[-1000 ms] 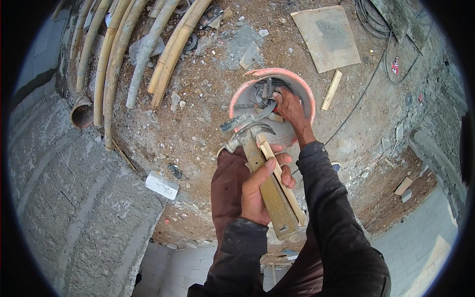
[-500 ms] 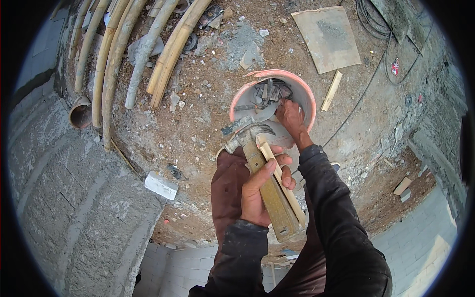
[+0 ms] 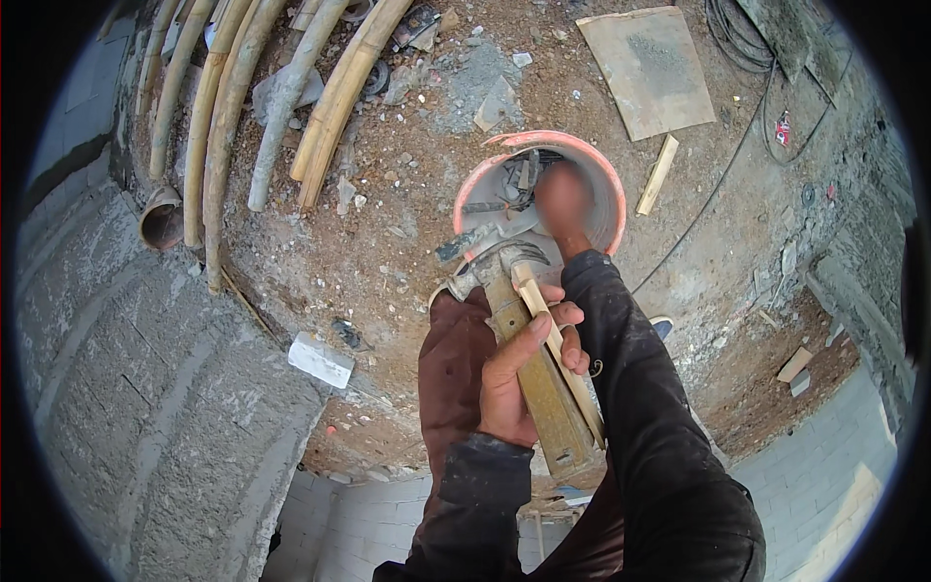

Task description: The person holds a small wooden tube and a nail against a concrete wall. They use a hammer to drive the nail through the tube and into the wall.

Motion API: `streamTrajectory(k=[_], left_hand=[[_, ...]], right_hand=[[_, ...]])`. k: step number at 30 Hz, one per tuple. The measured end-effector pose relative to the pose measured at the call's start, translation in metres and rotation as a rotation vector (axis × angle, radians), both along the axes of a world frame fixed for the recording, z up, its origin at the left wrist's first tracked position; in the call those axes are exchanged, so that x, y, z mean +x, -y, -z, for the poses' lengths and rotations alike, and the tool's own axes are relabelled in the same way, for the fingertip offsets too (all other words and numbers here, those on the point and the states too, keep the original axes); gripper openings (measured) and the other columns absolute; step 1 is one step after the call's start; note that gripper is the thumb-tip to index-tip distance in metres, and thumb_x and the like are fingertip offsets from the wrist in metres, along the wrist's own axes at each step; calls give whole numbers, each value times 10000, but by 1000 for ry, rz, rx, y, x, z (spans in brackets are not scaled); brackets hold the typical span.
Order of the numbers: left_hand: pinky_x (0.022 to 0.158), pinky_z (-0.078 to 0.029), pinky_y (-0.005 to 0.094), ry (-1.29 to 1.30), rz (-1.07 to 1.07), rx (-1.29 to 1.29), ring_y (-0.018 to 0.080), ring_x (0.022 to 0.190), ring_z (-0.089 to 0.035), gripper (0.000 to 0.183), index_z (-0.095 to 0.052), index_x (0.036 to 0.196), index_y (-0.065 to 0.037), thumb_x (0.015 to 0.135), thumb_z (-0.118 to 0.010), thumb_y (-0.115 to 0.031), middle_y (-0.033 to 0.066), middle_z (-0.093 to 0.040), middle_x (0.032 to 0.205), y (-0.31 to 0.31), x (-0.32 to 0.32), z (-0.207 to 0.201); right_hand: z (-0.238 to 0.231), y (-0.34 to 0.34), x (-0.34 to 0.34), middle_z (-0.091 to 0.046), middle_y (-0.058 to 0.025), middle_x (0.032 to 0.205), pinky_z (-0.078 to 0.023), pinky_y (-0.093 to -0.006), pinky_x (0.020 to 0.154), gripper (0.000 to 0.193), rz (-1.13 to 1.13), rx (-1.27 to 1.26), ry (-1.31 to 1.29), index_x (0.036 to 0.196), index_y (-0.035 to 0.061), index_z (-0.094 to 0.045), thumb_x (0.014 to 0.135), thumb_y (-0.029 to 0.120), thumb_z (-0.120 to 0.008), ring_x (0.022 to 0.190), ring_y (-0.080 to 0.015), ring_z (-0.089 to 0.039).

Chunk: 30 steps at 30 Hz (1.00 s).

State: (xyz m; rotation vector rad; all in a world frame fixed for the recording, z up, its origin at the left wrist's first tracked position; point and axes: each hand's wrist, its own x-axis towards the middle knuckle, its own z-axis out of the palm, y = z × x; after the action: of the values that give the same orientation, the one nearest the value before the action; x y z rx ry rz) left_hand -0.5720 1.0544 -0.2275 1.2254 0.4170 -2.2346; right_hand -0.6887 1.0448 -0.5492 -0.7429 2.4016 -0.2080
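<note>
My left hand (image 3: 512, 388) is closed around a claw hammer (image 3: 551, 422) with a flat yellowish handle, and a thin wooden strip (image 3: 567, 378) lies along it in the same grip. The hammer's head and claw point away from me, over the near rim of a bucket (image 3: 613, 184) with an orange rim and grey inside. My right hand (image 3: 565, 202) reaches down into that bucket, smeared by motion, so its fingers cannot be made out. Beside it in the bucket lie dark metal pieces (image 3: 524, 177) and what looks like a tool with a grey handle (image 3: 467, 242).
Several bamboo poles (image 3: 276, 136) lie at the far left near a short pipe piece (image 3: 161, 219). Right of the bucket are a small wood piece (image 3: 658, 175), a square board (image 3: 648, 73) and a black cable (image 3: 713, 218). A white block (image 3: 321, 360) sits by the left concrete slab (image 3: 155, 388).
My right hand has shifted slightly up and left inside the bucket and is now blurred. The left hand keeps its hold on the hammer and wooden strip.
</note>
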Motion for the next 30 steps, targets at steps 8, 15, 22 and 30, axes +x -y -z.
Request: streamTrajectory(k=[8,15,22,30], left_hand=[[762,-506,363,-13,4,-3,175,804,-595,413,-507,1381,-44,1012,-646,-165,115,-682,1130,-2,0,2],[758,-503,362,-24,15,-4,174,805,-597,400,-518,1375,-47,1017,-644,-172,122,-668,1141,-4,-4,2],[776,-503,364,16,47,-14,187,811,-584,374,-532,1347,-51,1024,-621,-218,106,-658,1108,-1,-3,0],[778,-504,363,3,59,-11,183,813,-583,378,-529,1348,-58,1023,-624,-228,93,-662,1112,-1,-4,2]], right_hand=[[-1,8,6,-755,-207,1109,-560,-554,922,264,71,68,6,1079,56,-757,876,207,-682,1066,-437,-711],[13,-12,1,-736,-259,1043,-538,-596,897,322,103,-92,-7,1092,19,-728,855,228,-665,1027,-490,-687],[-6,-44,-8,-711,-180,938,-565,-452,725,250,424,-407,450,1086,-5,-648,922,150,-540,776,-317,-683],[-28,-35,-21,-609,-43,853,-483,-287,625,160,773,-528,944,1050,54,-611,994,146,-492,689,-134,-563]])
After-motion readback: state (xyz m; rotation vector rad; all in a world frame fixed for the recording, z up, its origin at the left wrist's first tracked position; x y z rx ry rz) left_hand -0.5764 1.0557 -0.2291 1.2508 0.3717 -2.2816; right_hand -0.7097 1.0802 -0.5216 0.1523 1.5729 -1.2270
